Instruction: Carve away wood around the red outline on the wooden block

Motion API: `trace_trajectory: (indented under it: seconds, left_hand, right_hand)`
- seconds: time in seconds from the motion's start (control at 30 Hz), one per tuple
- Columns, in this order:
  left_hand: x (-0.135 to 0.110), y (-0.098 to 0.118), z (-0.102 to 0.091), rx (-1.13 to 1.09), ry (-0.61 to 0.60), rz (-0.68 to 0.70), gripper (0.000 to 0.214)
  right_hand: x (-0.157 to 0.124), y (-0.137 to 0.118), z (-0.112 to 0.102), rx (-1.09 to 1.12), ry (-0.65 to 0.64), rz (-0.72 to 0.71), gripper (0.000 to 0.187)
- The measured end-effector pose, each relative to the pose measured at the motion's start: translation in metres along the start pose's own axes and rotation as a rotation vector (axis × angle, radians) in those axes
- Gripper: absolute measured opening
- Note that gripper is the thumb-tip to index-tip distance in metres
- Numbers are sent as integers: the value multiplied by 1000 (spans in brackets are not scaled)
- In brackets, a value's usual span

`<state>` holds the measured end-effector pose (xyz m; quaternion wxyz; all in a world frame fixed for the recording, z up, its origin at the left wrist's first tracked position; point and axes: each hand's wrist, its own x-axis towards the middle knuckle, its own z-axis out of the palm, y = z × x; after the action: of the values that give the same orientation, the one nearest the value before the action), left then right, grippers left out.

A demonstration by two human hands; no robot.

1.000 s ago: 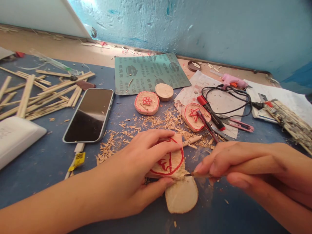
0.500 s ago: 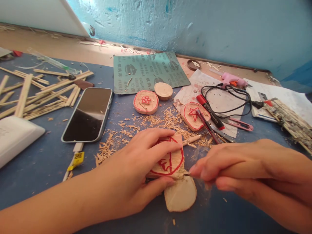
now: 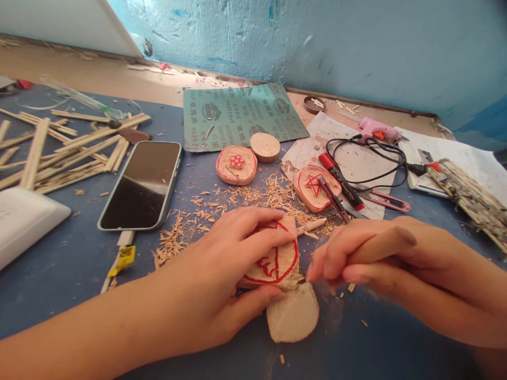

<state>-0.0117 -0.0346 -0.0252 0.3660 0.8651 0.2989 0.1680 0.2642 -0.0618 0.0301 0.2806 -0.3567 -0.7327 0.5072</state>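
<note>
The left hand (image 3: 229, 258) grips a wooden block (image 3: 290, 259). The right hand (image 3: 415, 270) grips a tool (image 3: 382, 246), tip near the block's corner.

we have a blue-topped counter (image 3: 376, 351) in front of us, strewn with wood shavings (image 3: 275, 189). on it we see a phone (image 3: 138, 190), screen up, a pile of wooden sticks (image 3: 79, 157) to its left, a green printed sheet (image 3: 241, 116) toward the back, a flower-marked wood disc (image 3: 236, 168) just nearer us, and a pale wood slice (image 3: 293, 315) closer still.
</note>
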Motion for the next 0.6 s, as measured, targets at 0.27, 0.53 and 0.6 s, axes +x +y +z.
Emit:
trace_trajectory:
  seconds: [0.27, 0.53, 0.6]
  left_hand:
    - [-1, 0, 0, 4, -2, -1, 52]
    - [-1, 0, 0, 3, -2, 10, 52]
    - [-1, 0, 0, 3, -2, 10, 52]
  right_hand:
    - [-5, -4, 8, -111, -16, 17, 21]
    - [-3, 5, -3, 11, -68, -63, 29]
    - [-2, 7, 2, 7, -55, -78, 28]
